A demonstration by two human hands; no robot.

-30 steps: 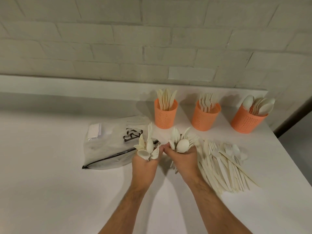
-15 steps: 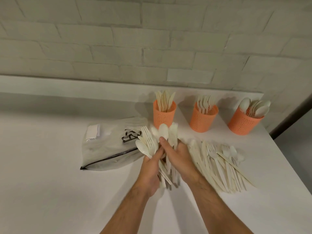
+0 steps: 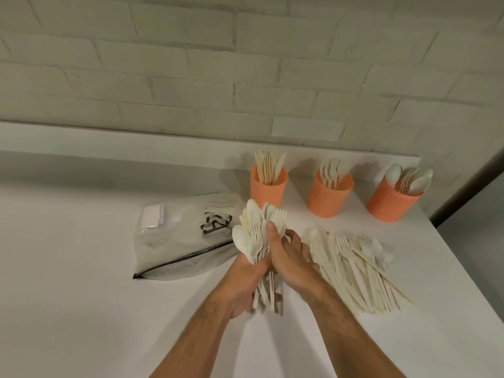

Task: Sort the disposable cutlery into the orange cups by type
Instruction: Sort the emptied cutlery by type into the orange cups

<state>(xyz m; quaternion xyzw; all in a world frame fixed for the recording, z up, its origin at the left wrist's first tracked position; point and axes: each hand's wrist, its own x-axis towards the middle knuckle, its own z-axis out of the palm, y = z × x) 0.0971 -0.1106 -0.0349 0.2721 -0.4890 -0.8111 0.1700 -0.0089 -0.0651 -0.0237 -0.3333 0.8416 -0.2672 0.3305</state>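
A mixed bunch of cream forks and spoons (image 3: pixel 255 233) stands upright between both hands above the white table. My left hand (image 3: pixel 245 279) grips its handles from the left. My right hand (image 3: pixel 286 257) presses against it from the right, thumb up along the fork heads. Three orange mesh cups stand at the back: the left cup (image 3: pixel 268 188) holds knives, the middle cup (image 3: pixel 329 196) holds forks, the right cup (image 3: pixel 391 203) holds spoons. A loose pile of cutlery (image 3: pixel 357 271) lies flat to the right of my hands.
A clear plastic bag (image 3: pixel 182 238) with a black zip strip lies on the table left of my hands. The white table (image 3: pixel 81 309) ends at a ledge and brick wall behind the cups. Its right edge runs diagonally near the spoon cup.
The two separate handfuls, one in each hand, have been brought together into a single bunch. Both hands now close around it, and the view has tilted slightly.
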